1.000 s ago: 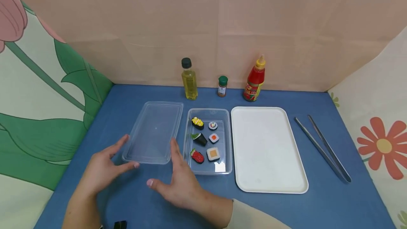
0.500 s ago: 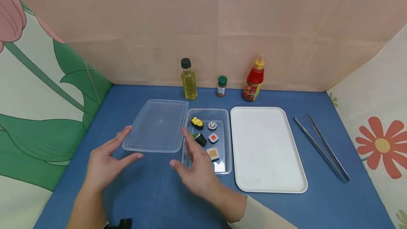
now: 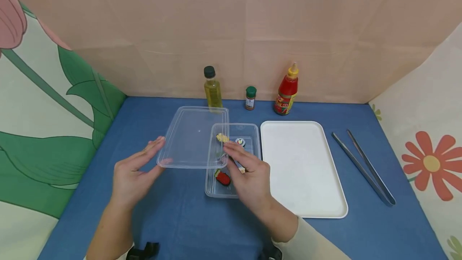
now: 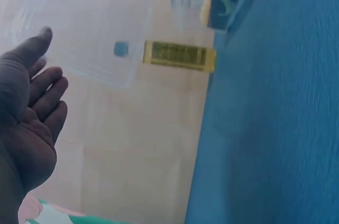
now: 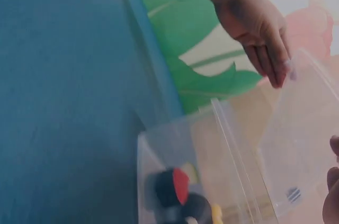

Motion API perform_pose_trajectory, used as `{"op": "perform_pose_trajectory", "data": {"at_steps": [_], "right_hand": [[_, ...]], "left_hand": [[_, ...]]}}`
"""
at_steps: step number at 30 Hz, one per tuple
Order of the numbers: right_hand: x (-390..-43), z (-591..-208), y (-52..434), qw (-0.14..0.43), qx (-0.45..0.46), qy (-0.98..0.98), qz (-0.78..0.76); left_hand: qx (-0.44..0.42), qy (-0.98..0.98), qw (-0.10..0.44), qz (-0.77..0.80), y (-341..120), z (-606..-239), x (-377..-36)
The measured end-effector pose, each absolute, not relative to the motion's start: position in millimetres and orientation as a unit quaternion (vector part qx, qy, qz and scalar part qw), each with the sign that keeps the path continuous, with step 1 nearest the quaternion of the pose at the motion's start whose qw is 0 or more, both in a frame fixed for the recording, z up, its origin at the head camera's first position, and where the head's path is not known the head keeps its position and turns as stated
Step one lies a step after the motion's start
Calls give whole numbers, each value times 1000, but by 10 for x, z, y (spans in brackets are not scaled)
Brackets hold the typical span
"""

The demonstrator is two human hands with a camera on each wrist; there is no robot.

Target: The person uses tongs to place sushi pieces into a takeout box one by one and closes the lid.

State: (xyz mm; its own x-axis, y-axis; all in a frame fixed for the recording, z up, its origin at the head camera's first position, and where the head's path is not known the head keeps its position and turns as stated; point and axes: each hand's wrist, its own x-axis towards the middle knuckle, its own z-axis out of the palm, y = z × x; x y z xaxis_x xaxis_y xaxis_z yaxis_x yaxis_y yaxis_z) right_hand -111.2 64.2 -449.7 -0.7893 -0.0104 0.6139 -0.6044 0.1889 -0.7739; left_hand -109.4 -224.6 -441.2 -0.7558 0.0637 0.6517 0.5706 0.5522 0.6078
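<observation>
- The clear plastic lid (image 3: pixel 195 137) is up off the blue table (image 3: pixel 173 220), carried level between the two hands, its right edge overlapping the left part of the clear container (image 3: pixel 232 189).
- The left hand (image 3: pixel 135 171) has straight fingers against the lid's near-left corner; the wrist view shows the palm flat and open beside the lid's edge, pressing rather than wrapping.
- The right hand (image 3: pixel 249 171) reaches over the container with its fingers stretched to the lid's right rim; whether the thumb pinches underneath I cannot tell.
- Inside the container lie toy sushi pieces; a red-topped one (image 3: pixel 223 178) and a yellow-topped one (image 3: pixel 221 137) show, the rest are hidden by the hand.
- The lid looks thin, light and a bit bendy, and smooth enough to slip; I'd judge the raised rim on the short ends the safest hold, with even pressure from both sides so it doesn't bow or tip.
- Beside the container lies a white tray (image 3: pixel 306 196), with metal tongs (image 3: pixel 364 167) farther right.
</observation>
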Motion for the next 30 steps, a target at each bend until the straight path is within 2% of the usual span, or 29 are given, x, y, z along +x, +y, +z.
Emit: {"op": "perform_pose_trajectory", "data": {"at_steps": [7, 18, 25, 30], "right_hand": [[-1156, -4366, 895, 274, 199, -730, 593], [-1092, -4141, 1143, 284, 192, -742, 576], [-1067, -3995, 1199, 324, 221, -738, 549], [-1085, -3937, 1240, 338, 222, -741, 536]], "left_hand": [[-213, -854, 263, -396, -2068, -4384, -1147], [-232, -834, 299, -401, -1818, -4344, -1343], [-212, -812, 313, -445, -1672, -4247, -1313], [-202, -793, 304, -488, -1605, -4195, -1282]]}}
